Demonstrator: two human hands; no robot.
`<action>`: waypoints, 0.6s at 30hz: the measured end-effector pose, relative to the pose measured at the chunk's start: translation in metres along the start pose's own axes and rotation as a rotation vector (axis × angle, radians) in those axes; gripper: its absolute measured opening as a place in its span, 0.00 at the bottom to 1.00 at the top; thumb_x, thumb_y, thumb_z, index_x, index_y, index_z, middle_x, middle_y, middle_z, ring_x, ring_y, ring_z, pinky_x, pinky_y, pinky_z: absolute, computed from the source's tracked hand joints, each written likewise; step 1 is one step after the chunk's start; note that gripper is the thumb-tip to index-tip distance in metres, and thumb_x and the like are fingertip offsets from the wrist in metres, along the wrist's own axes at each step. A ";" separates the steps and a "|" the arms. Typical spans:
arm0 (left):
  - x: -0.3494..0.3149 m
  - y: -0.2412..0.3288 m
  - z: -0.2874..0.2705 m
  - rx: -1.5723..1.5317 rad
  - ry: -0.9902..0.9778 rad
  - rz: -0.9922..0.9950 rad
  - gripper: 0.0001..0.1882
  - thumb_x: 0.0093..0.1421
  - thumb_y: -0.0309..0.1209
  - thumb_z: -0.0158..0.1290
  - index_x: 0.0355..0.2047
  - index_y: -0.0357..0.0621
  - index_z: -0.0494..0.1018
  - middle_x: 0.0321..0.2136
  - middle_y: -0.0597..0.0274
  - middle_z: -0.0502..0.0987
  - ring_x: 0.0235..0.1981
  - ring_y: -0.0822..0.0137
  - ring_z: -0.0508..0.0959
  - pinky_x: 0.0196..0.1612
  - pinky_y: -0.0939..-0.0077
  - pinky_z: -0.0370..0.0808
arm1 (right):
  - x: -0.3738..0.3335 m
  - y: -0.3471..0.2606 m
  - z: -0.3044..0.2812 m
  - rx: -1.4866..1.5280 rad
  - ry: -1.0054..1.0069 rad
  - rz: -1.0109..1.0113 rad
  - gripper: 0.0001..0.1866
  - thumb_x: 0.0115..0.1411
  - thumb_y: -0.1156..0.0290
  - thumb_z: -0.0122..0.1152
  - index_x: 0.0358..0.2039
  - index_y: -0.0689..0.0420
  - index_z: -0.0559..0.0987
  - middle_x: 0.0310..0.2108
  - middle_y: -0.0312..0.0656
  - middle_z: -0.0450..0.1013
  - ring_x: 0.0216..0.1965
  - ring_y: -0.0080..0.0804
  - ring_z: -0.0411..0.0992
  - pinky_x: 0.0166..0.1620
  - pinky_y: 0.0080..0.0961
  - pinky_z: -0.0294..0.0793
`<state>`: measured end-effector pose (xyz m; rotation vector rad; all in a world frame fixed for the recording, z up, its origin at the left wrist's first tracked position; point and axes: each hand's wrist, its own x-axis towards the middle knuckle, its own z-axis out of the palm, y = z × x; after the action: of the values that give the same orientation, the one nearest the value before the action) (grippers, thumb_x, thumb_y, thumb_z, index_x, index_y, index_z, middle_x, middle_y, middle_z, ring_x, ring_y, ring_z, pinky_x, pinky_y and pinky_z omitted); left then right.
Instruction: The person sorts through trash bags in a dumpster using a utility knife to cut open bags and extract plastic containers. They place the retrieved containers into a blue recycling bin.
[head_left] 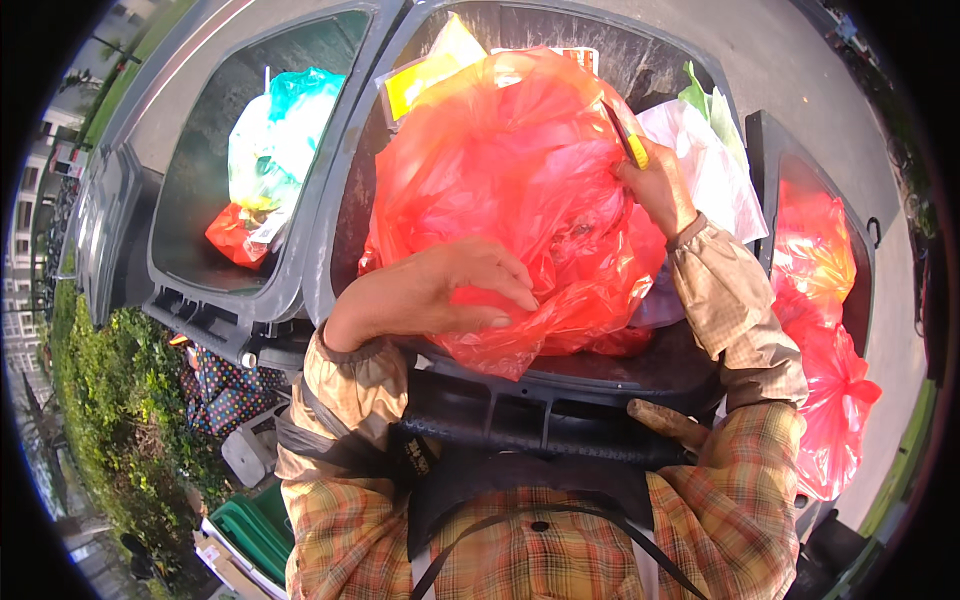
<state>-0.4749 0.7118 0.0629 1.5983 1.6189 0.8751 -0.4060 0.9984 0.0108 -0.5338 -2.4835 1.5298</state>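
Observation:
A big, bulging red plastic bag (500, 180) fills most of the middle grey wheeled bin (345, 190). Across the bag's near side lies my left hand (450, 285), its fingers stretched to the right and the thumb apart, touching the plastic. My right hand (657, 188) is closed at the bag's right side around a slim yellow-and-black tool (636, 150) that looks like a cutter knife. The tool's dark end points up and left over the red plastic. Whether my right fingertips also pinch the bag is hard to make out.
Left stands another open bin (215, 190) holding a white-and-teal bag (280, 130). On the right, red bags (835, 400) bulge from a third bin. White plastic (705, 160) and a yellow packet (430, 75) flank the big bag. A wooden handle (665, 422) juts near the bin's front.

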 end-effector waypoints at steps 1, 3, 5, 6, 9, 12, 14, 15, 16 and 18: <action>0.000 -0.003 0.000 0.012 -0.020 0.027 0.19 0.49 0.30 0.57 0.44 0.47 0.71 0.49 0.56 0.66 0.52 0.53 0.64 0.54 0.57 0.58 | 0.008 -0.011 -0.006 0.034 0.106 -0.088 0.10 0.47 0.75 0.59 0.32 0.60 0.76 0.21 0.36 0.72 0.24 0.21 0.69 0.29 0.21 0.68; -0.002 -0.011 0.003 0.084 -0.020 0.040 0.16 0.50 0.28 0.55 0.41 0.44 0.73 0.47 0.56 0.69 0.51 0.54 0.65 0.54 0.58 0.60 | 0.034 -0.021 -0.037 0.027 0.250 -0.147 0.09 0.48 0.73 0.58 0.32 0.59 0.77 0.21 0.38 0.74 0.23 0.21 0.70 0.28 0.21 0.69; -0.009 -0.022 0.006 0.211 0.033 0.009 0.14 0.50 0.27 0.54 0.39 0.42 0.73 0.46 0.55 0.70 0.49 0.55 0.67 0.52 0.61 0.62 | 0.071 0.005 -0.078 -0.187 0.380 -0.137 0.09 0.50 0.68 0.58 0.31 0.58 0.78 0.23 0.40 0.75 0.24 0.24 0.72 0.29 0.22 0.69; -0.011 -0.025 0.012 0.216 0.014 -0.096 0.13 0.50 0.26 0.53 0.38 0.40 0.73 0.45 0.55 0.70 0.47 0.55 0.68 0.51 0.62 0.63 | 0.084 0.026 -0.096 -0.325 0.342 -0.112 0.10 0.50 0.66 0.58 0.33 0.56 0.78 0.25 0.43 0.76 0.27 0.31 0.74 0.32 0.26 0.70; -0.012 -0.030 0.032 0.344 -0.191 -0.280 0.12 0.47 0.21 0.47 0.35 0.36 0.72 0.44 0.52 0.70 0.42 0.51 0.71 0.44 0.67 0.68 | 0.081 0.040 -0.105 -0.724 0.379 0.031 0.16 0.48 0.60 0.59 0.36 0.52 0.78 0.30 0.49 0.75 0.34 0.43 0.74 0.37 0.33 0.70; -0.011 -0.019 0.029 0.153 -0.207 -0.183 0.12 0.47 0.21 0.45 0.35 0.36 0.71 0.45 0.51 0.70 0.40 0.50 0.71 0.42 0.68 0.69 | 0.073 0.068 -0.129 -0.752 0.317 0.152 0.17 0.45 0.61 0.62 0.36 0.54 0.78 0.28 0.47 0.75 0.29 0.39 0.74 0.32 0.31 0.71; -0.013 -0.023 0.038 0.234 -0.200 -0.191 0.17 0.47 0.21 0.45 0.40 0.38 0.69 0.45 0.51 0.69 0.41 0.51 0.71 0.45 0.66 0.68 | 0.063 0.034 -0.137 -0.580 0.009 0.221 0.15 0.43 0.65 0.65 0.31 0.59 0.78 0.21 0.40 0.74 0.18 0.26 0.70 0.21 0.24 0.67; -0.011 -0.025 0.044 0.279 -0.203 -0.183 0.20 0.47 0.21 0.45 0.43 0.40 0.68 0.45 0.51 0.69 0.42 0.51 0.71 0.46 0.66 0.67 | 0.053 0.017 -0.141 -0.516 -0.022 0.190 0.14 0.41 0.67 0.68 0.28 0.60 0.77 0.17 0.33 0.69 0.14 0.18 0.62 0.16 0.19 0.59; -0.010 -0.029 0.051 0.342 -0.115 -0.161 0.23 0.47 0.21 0.45 0.46 0.42 0.66 0.44 0.52 0.70 0.43 0.52 0.71 0.47 0.64 0.65 | 0.040 -0.017 -0.126 -0.538 0.063 0.081 0.17 0.41 0.65 0.68 0.30 0.59 0.77 0.16 0.32 0.69 0.16 0.20 0.65 0.19 0.18 0.62; -0.007 -0.040 0.067 0.472 0.064 -0.124 0.28 0.46 0.21 0.46 0.52 0.45 0.62 0.42 0.53 0.72 0.44 0.53 0.71 0.50 0.60 0.62 | 0.019 -0.062 -0.089 -0.465 0.093 -0.267 0.13 0.47 0.72 0.64 0.35 0.59 0.76 0.23 0.32 0.70 0.24 0.21 0.67 0.29 0.17 0.67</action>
<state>-0.4396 0.7034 -0.0065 1.7651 2.0552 0.5044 -0.4065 1.0543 0.1058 -0.3066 -2.7044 0.8156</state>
